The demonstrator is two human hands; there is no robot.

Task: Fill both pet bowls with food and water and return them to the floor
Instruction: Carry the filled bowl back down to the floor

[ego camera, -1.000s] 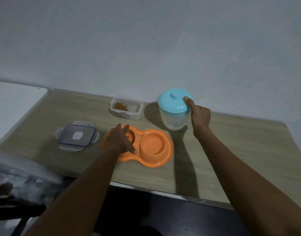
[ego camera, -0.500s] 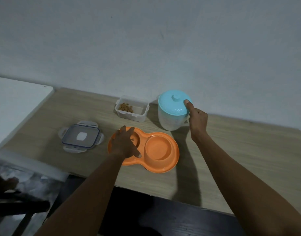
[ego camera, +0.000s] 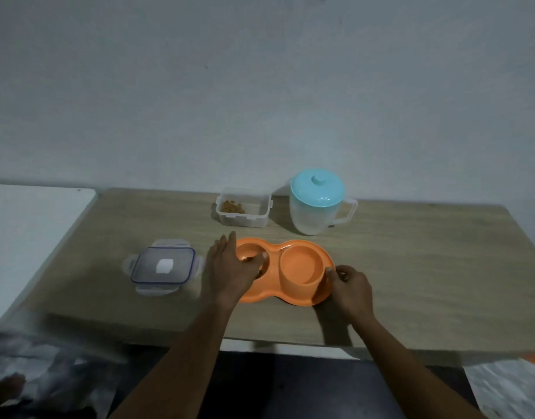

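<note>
both hands on the orange double bowl (ego camera: 285, 272), which sits near the front edge of the table (ego camera: 411, 267), about mid-length. my left hand (ego camera: 230, 269) wraps the left end, thumb hooked into the food well; my right hand (ego camera: 349, 287) pinches the right rim. kibble in the left well is mostly hidden under my hand, and i can't tell the water level in the right well. step looks like the lift to the floor — keep it dead level, raise both ends together, go slow so nothing sloshes. jug (ego camera: 316, 204) and food tub (ego camera: 243, 211) stand at the back edge, tub lid (ego camera: 163, 266) lies to the left — all clear of the path.
</note>
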